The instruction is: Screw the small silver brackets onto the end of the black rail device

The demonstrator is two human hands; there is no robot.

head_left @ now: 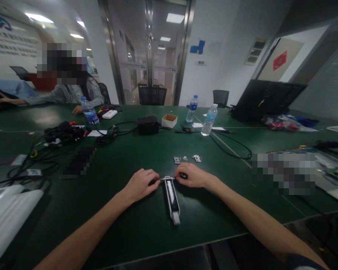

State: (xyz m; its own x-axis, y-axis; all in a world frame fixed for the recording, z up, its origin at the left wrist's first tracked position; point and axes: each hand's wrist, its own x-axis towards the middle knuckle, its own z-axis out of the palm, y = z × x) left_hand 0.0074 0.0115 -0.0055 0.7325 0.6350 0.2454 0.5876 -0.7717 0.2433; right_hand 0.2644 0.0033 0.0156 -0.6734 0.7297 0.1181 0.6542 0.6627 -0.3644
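Looks light, stiff, best held by the sides of the slim device (172,197), with left hand (142,183) and right hand (192,175) pinching its far crossbar (169,179).

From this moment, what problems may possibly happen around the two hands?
The right hand is close to the small metal parts, so a slip might scatter them. The slim device points its near end toward the near edge of the green table; a hard pull might slide it that way.
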